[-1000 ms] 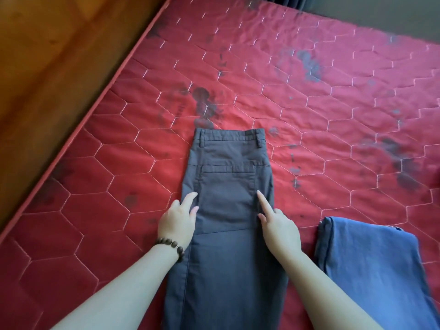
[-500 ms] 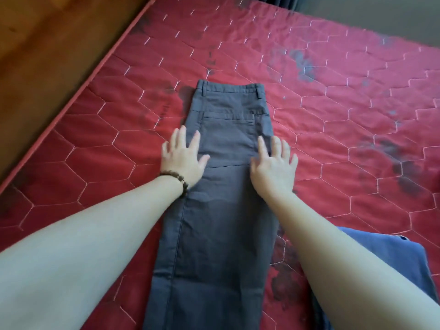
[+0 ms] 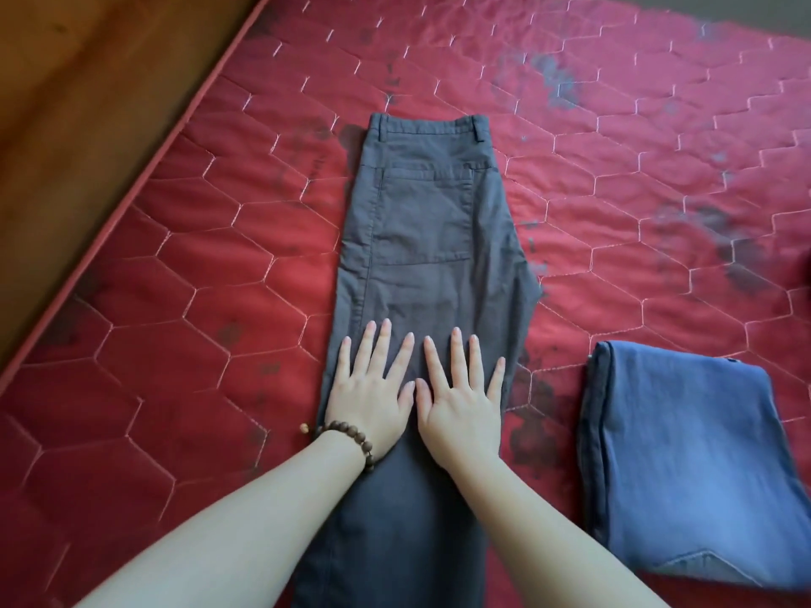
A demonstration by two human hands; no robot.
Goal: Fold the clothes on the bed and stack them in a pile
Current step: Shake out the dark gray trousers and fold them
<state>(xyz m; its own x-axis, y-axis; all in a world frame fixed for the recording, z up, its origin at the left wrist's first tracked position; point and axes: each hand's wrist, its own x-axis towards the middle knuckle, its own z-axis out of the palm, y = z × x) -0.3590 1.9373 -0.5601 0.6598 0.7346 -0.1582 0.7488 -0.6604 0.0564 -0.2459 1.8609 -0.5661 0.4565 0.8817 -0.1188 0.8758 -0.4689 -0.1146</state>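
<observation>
On the red mattress [image 3: 184, 274] the grey trousers [image 3: 421, 239] lie lengthwise, folded jeans [image 3: 693, 458] well apart to their right. Soft, limp cloth, probably best lifted by the hem or waistband. The left hand [image 3: 373, 401] and right hand [image 3: 461, 410] press flat on them, fingers spread, holding nothing.

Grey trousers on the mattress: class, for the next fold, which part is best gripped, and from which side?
Probably the waistband of the grey trousers, one corner per hand, reaching from the wearer's side over the top. It is the far free end, lying flat and straight, its belt loops visible; both the left hand and right hand are flat, free.
</observation>
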